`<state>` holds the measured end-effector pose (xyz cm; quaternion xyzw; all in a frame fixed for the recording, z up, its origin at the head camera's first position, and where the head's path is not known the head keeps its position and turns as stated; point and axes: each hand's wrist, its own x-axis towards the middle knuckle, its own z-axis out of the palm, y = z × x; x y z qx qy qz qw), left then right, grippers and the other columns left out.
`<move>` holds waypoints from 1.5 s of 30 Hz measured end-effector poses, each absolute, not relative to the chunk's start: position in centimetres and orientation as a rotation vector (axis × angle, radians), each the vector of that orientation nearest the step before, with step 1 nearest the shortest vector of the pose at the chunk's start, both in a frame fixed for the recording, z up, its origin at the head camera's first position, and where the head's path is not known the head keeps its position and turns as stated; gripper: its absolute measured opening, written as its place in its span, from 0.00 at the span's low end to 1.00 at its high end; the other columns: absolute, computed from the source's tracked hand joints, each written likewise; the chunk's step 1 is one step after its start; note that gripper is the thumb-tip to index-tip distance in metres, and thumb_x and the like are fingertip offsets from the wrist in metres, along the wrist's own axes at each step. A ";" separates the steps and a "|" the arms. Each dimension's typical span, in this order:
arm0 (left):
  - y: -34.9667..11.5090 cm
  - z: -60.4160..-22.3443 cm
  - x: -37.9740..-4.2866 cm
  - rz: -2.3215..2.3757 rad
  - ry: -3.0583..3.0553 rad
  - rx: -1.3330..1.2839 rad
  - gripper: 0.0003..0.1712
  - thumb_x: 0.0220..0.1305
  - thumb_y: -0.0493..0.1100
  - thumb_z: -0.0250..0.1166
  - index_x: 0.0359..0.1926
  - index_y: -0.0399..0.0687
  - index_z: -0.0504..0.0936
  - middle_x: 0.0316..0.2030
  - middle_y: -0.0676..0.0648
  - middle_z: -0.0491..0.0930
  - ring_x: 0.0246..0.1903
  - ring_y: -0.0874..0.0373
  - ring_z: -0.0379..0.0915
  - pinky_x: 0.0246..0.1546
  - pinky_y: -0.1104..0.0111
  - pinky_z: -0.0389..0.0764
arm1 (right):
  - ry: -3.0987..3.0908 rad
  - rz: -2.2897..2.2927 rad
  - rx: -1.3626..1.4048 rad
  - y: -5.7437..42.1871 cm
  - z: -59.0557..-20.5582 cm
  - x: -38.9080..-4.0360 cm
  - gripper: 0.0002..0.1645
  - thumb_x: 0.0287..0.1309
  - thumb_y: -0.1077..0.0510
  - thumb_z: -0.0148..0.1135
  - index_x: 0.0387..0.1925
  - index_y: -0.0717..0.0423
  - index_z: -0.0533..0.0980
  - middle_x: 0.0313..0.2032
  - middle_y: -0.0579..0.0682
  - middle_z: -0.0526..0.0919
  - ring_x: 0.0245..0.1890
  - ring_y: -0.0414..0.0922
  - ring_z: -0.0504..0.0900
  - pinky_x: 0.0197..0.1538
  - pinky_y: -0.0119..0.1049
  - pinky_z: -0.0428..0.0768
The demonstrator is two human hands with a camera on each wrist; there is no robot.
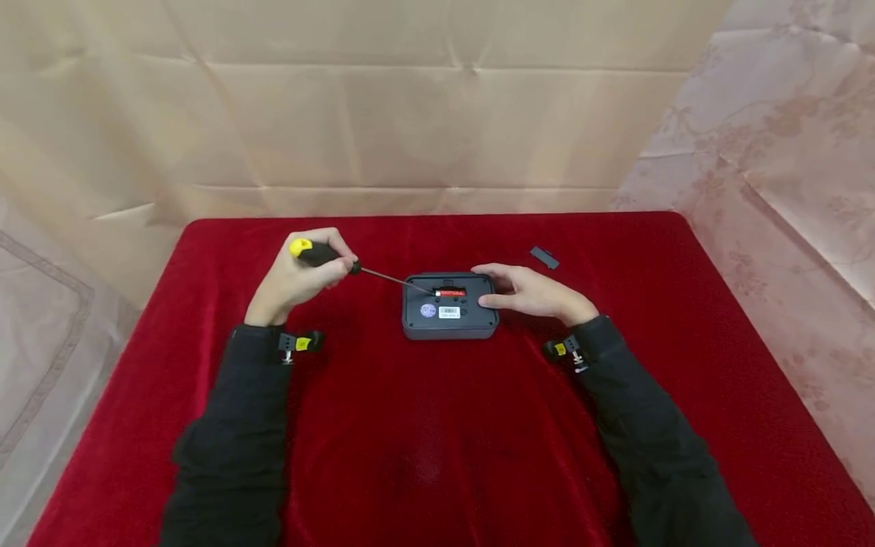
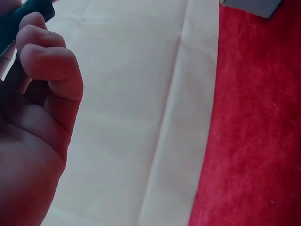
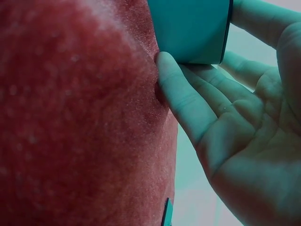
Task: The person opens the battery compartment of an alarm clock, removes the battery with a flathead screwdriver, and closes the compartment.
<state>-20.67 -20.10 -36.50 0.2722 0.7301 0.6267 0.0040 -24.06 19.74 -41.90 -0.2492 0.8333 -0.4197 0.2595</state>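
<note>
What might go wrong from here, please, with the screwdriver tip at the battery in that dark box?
The screwdriver could slip and scratch the battery, as the left hand guides only its handle.
The dark box might shift on the red cloth if pushed, since the right hand holds just one end.
The small dark piece, apparently the cover, lies loose beyond that hand and could be knocked away.

a cream cloth [image 1: 424, 129], crossed by two level creases [image 1: 410, 187], hung behind a table [image 1: 424, 425] spread with deep red, plush fabric [image 1: 683, 319]. a pinkish, flower-patterned cloth [image 1: 793, 167] flanked the right side, and a darker-banded, whitish cloth [image 1: 34, 327] flanked the left.
</note>
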 end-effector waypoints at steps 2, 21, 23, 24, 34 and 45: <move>-20.2 -36.9 -20.7 2.005 2.249 0.853 0.04 0.60 0.27 0.63 0.35 0.35 0.81 0.26 0.44 0.77 0.22 0.53 0.71 0.26 0.66 0.76 | 2.254 -1.139 -0.669 19.8 -42.0 -23.9 0.41 0.64 0.49 0.69 0.74 0.48 0.64 0.59 0.53 0.78 0.56 0.52 0.77 0.59 0.49 0.77; -20.0 -37.8 -21.4 2.142 2.103 0.931 0.02 0.62 0.28 0.63 0.34 0.29 0.79 0.23 0.43 0.75 0.20 0.54 0.69 0.22 0.66 0.74 | 2.247 -1.157 -0.657 20.2 -42.5 -24.1 0.40 0.64 0.50 0.69 0.74 0.48 0.65 0.59 0.53 0.78 0.56 0.51 0.78 0.61 0.50 0.76; -19.9 -37.8 -21.5 2.153 2.091 0.936 0.02 0.63 0.28 0.63 0.34 0.29 0.79 0.23 0.43 0.75 0.20 0.54 0.69 0.22 0.66 0.74 | 2.248 -1.158 -0.657 20.2 -42.4 -24.1 0.40 0.64 0.50 0.69 0.74 0.48 0.65 0.59 0.53 0.78 0.56 0.51 0.78 0.61 0.50 0.76; -19.9 -37.8 -21.5 2.158 2.085 0.937 0.02 0.63 0.28 0.63 0.34 0.29 0.79 0.23 0.43 0.75 0.20 0.54 0.69 0.22 0.66 0.73 | 2.249 -1.159 -0.657 20.2 -42.4 -24.1 0.40 0.64 0.50 0.69 0.73 0.48 0.65 0.59 0.52 0.78 0.56 0.51 0.78 0.61 0.50 0.76; -19.8 -38.0 -21.8 2.209 2.056 0.932 0.02 0.62 0.28 0.63 0.32 0.29 0.80 0.21 0.43 0.75 0.19 0.54 0.68 0.20 0.66 0.73 | 2.243 -1.168 -0.664 20.1 -42.3 -24.2 0.40 0.64 0.50 0.70 0.73 0.48 0.65 0.60 0.53 0.78 0.57 0.52 0.78 0.62 0.51 0.75; -19.6 -38.2 -21.8 2.256 2.024 0.984 0.03 0.62 0.27 0.64 0.32 0.27 0.79 0.21 0.44 0.75 0.18 0.54 0.67 0.19 0.67 0.71 | 2.229 -1.181 -0.657 20.1 -42.1 -24.2 0.40 0.65 0.52 0.69 0.74 0.50 0.65 0.61 0.53 0.78 0.59 0.51 0.78 0.63 0.50 0.74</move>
